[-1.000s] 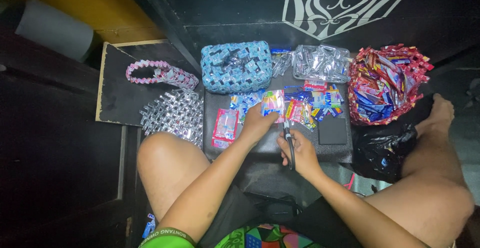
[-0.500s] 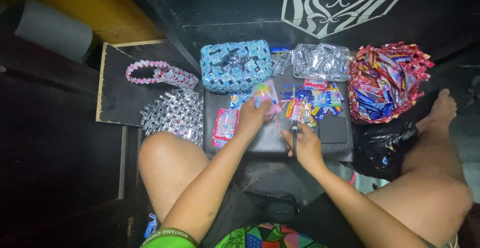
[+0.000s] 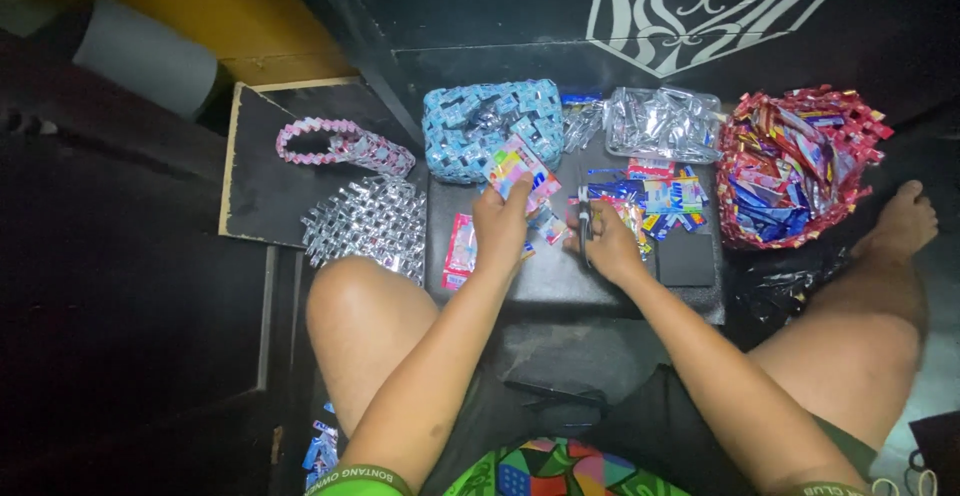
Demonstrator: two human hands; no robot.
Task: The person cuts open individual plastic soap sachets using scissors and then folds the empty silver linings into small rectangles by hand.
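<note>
My left hand (image 3: 502,228) holds up a colourful foil wrapper (image 3: 520,170) above a dark low table (image 3: 560,276). My right hand (image 3: 608,244) grips a pair of scissors (image 3: 585,224) just right of the wrapper, blades pointing away from me. A pink wrapper (image 3: 460,248) lies flat on the table by my left hand. Several loose blue and red wrappers (image 3: 650,194) lie beyond my right hand.
A blue woven pouch (image 3: 490,126) and a clear bag of silver wrappers (image 3: 662,122) sit at the back. A red woven basket (image 3: 800,166) full of wrappers stands right. A silver woven mat (image 3: 368,224) and a pink woven strap (image 3: 345,146) lie left. A small black block (image 3: 686,260) lies on the table.
My left hand has lifted the colourful wrapper off the table and raised it toward the blue pouch. My right hand with the scissors has shifted slightly right and up.
</note>
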